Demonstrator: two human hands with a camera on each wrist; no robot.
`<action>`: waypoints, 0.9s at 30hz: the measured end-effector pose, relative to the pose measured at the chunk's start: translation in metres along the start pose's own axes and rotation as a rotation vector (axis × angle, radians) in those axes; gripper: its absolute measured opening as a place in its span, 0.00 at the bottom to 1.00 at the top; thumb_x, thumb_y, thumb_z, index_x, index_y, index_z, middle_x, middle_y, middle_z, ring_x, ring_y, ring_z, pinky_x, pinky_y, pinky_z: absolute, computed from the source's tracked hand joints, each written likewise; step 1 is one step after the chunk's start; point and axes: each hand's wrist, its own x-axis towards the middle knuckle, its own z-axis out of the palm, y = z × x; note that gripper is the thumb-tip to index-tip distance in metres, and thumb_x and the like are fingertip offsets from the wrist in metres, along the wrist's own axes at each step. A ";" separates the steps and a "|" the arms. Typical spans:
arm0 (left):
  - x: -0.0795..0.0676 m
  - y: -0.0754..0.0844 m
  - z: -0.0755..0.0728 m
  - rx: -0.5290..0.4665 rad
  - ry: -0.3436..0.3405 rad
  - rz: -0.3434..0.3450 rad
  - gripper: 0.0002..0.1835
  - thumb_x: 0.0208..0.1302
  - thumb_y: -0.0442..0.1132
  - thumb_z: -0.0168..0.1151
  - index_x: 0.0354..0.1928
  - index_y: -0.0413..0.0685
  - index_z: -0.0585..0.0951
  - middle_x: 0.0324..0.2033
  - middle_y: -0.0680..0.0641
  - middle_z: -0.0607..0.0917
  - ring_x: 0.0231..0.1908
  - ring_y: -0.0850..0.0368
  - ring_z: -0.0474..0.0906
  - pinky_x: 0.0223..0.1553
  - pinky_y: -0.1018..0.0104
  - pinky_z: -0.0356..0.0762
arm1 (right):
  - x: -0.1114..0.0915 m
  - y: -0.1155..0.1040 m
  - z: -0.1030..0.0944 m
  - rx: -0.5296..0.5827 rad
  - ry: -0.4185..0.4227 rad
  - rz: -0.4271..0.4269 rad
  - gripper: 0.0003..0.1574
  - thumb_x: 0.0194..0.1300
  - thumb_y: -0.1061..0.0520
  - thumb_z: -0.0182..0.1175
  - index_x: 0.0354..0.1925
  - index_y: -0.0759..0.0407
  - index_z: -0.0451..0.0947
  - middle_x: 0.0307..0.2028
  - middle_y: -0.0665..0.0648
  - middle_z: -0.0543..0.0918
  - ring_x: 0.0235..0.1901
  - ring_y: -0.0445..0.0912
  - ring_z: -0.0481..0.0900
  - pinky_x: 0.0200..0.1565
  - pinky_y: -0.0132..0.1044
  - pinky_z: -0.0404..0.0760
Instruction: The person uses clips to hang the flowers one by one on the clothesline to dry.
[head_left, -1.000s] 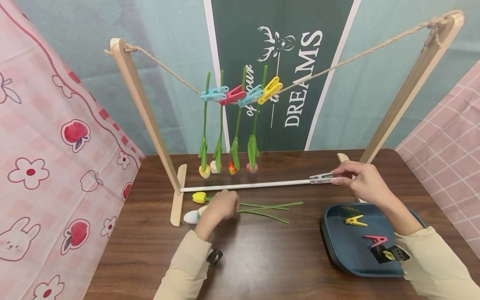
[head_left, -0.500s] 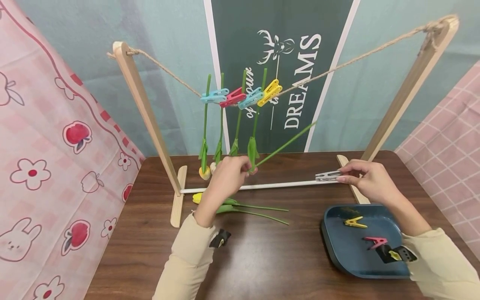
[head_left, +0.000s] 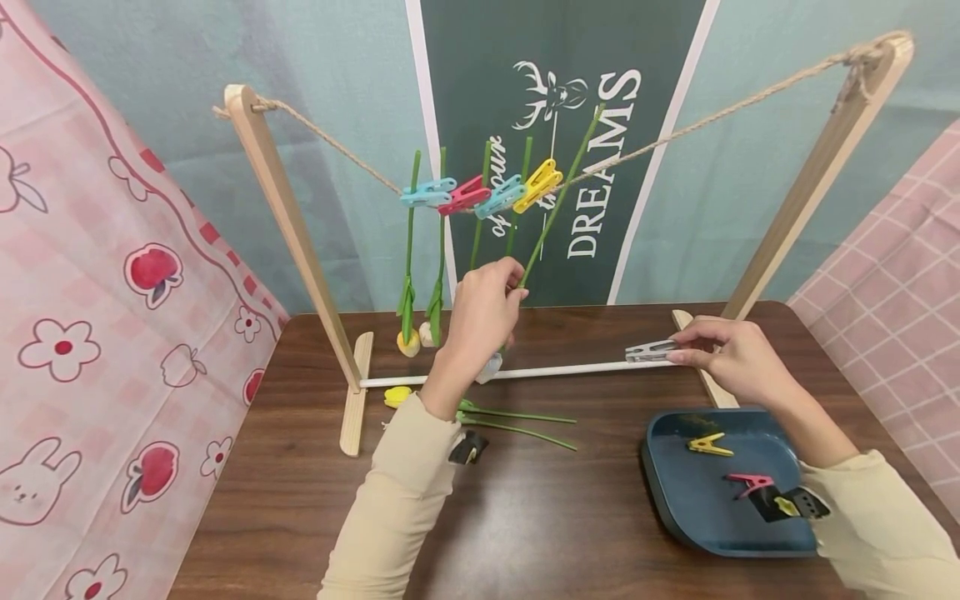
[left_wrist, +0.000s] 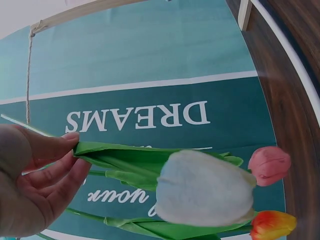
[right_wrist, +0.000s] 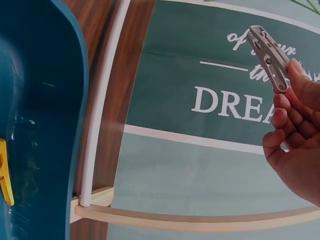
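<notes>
By the hanging tulips (head_left: 407,310), my feed showed left hand (head_left: 483,312) pinching white tulip (left_wrist: 205,187), just lifted off table (head_left: 540,508), stem (head_left: 551,218) across rope (left_wrist: 29,80). Right hand (head_left: 738,358) pinched grey clothespin (head_left: 648,351); clipping, I judged, not yet done.

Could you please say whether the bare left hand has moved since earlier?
Yes: in the head view, the left hand has risen from below the thin white rod to above it.
</notes>
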 end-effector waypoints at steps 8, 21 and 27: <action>0.004 0.002 0.001 0.016 0.019 -0.004 0.08 0.60 0.35 0.63 0.40 0.39 0.81 0.32 0.46 0.84 0.35 0.54 0.81 0.39 0.60 0.76 | 0.019 -0.014 -0.010 -0.011 -0.004 -0.010 0.05 0.52 0.65 0.68 0.31 0.62 0.83 0.27 0.54 0.80 0.19 0.38 0.67 0.20 0.29 0.64; 0.003 0.003 0.002 0.007 0.020 0.005 0.08 0.60 0.35 0.63 0.40 0.39 0.81 0.31 0.46 0.84 0.33 0.54 0.80 0.38 0.60 0.75 | 0.088 -0.079 -0.054 -0.160 0.175 -0.179 0.05 0.49 0.66 0.70 0.28 0.63 0.83 0.18 0.49 0.71 0.20 0.37 0.61 0.23 0.29 0.56; 0.003 0.002 0.002 0.002 0.009 0.002 0.09 0.60 0.35 0.63 0.40 0.38 0.81 0.31 0.46 0.84 0.33 0.54 0.80 0.38 0.59 0.75 | 0.118 -0.113 -0.070 -0.205 0.231 -0.203 0.05 0.52 0.64 0.69 0.28 0.67 0.83 0.17 0.43 0.70 0.19 0.36 0.60 0.25 0.28 0.56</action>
